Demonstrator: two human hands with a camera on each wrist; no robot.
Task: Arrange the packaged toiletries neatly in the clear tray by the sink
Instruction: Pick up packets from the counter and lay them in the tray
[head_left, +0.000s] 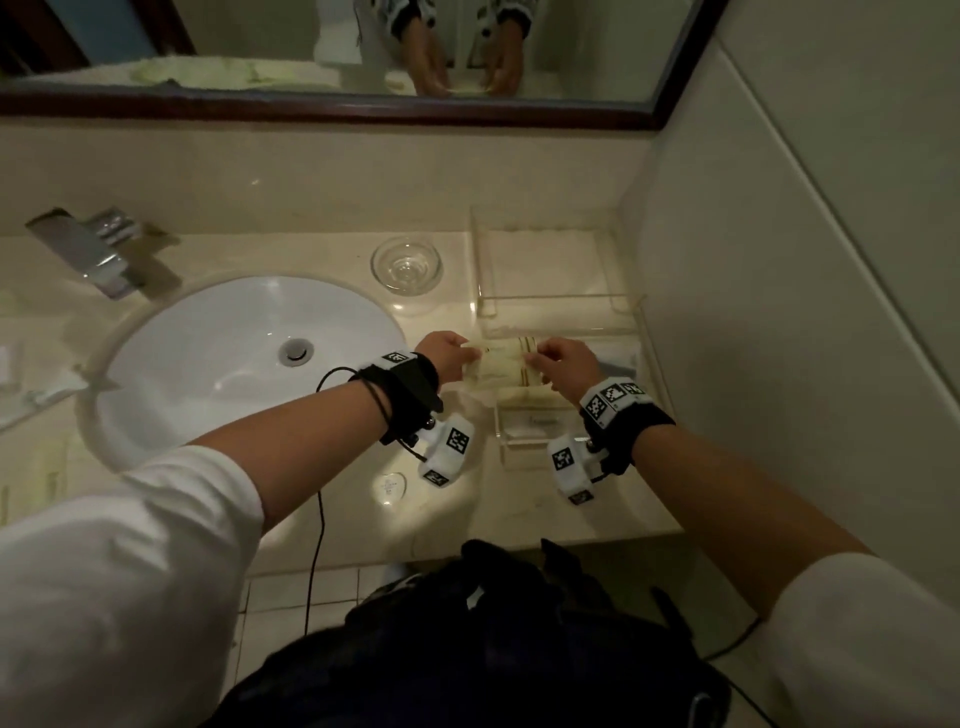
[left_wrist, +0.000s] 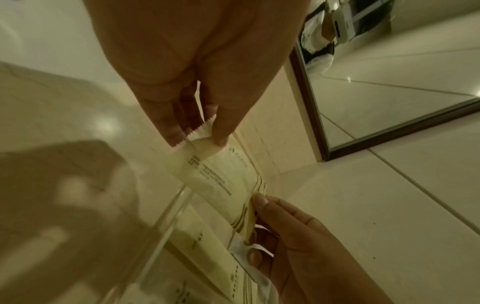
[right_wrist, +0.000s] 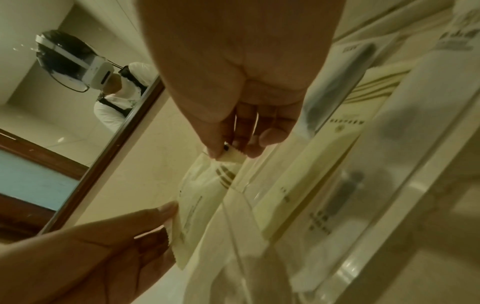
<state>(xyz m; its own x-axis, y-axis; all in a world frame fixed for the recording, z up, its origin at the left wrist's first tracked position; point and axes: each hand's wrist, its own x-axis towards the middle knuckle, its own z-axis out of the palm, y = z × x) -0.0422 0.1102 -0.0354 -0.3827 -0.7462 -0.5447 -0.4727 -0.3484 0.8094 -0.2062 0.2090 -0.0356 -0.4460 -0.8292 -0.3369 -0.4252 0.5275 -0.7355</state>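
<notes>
A cream toiletry packet (head_left: 501, 358) with brown stripes at one end hangs between my two hands over the near part of the clear tray (head_left: 558, 299). My left hand (head_left: 451, 352) pinches the packet's left serrated end (left_wrist: 200, 133). My right hand (head_left: 558, 358) pinches its striped right end (right_wrist: 232, 156). Under the held packet (left_wrist: 223, 176), more cream packets (right_wrist: 306, 185) lie in the clear tray (right_wrist: 389, 205), some with dark items inside. From the left wrist view the other hand (left_wrist: 262, 216) shows at the striped end.
A white sink basin (head_left: 249, 358) lies left of the hands, with a chrome tap (head_left: 98, 249) behind it. A glass bowl (head_left: 407, 264) stands between sink and tray. A mirror (head_left: 363, 47) hangs above. The tiled wall (head_left: 779, 312) borders the tray's right side.
</notes>
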